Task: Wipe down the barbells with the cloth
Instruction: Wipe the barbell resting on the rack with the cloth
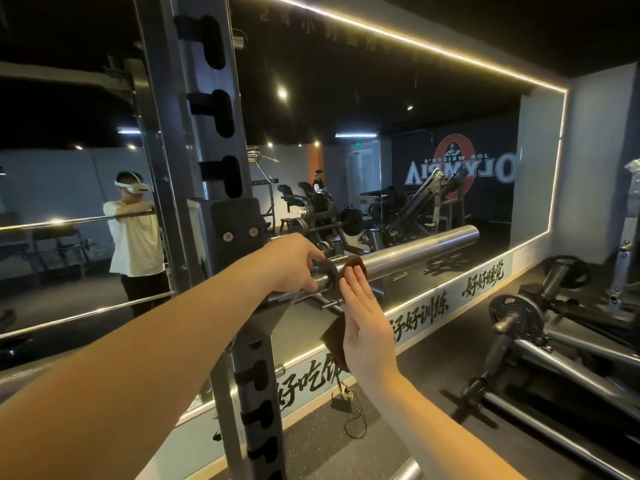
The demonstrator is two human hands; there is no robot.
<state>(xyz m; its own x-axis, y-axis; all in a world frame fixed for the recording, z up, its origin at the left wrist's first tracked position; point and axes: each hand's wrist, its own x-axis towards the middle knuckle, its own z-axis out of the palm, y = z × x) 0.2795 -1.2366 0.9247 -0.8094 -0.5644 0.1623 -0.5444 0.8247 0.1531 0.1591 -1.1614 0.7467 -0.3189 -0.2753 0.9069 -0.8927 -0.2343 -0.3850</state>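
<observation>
The barbell (415, 249) is laid on the rack (207, 133) and gripped near its collar by the left hand (294, 261). The brown cloth (353, 263) is pressed on it by the flat right hand (367, 327); next it should probably be slid along the shiny end.

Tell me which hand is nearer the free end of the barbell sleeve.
Right. The right hand presses the cloth flat against the sleeve, toward its free end. The left hand grips the barbell at the collar beside the rack upright, farther from that end.
</observation>
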